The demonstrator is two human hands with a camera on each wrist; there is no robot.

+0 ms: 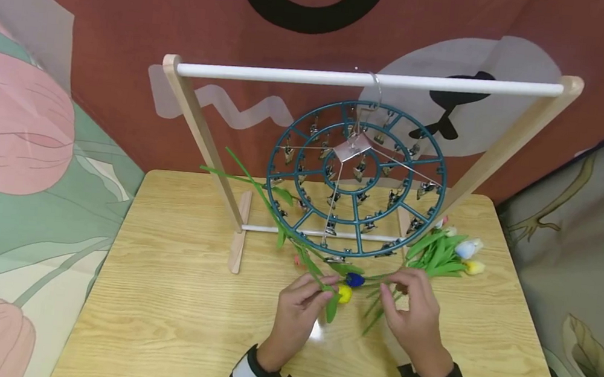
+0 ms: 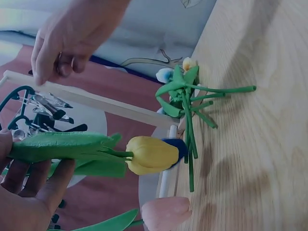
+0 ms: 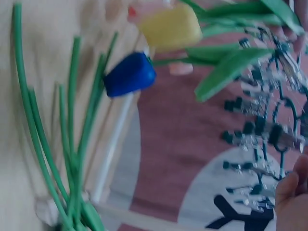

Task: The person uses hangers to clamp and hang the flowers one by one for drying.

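A: Item one?
B: Yellow tulip [image 2: 151,155], artificial, on a green stem with long leaves. It hangs just above the wooden surface [image 1: 171,297], below the front rim of the round teal clip hanger [image 1: 356,178]. The left hand [image 1: 298,306] holds it, fingers [image 2: 29,180] curled round the leafy stem a little behind the bloom.

A: Handling?
B: By the look, very light; the bloom seems soft foam and the stem bendy, so it likely flexes and droops if held far from the head. Best taken on the stem near the bloom or at the bare end, not by the petals, which may dent. Not slippery, not breakable.

A: Item two?
B: Blue tulip [image 1: 355,280], touching or just beside the yellow one, with a pink bloom [image 2: 166,212] close by. The right hand [image 1: 416,309] hovers among loose green stems [image 1: 378,308] beside it, fingers bent; whether it pinches a stem I cannot tell.

A: Remaining stock?
B: A bunch of tulips [image 1: 446,251] lying on the surface to the right, white, pale blue and yellow heads. The hanger is hooked on the white rail [image 1: 367,79] of a wooden rack.
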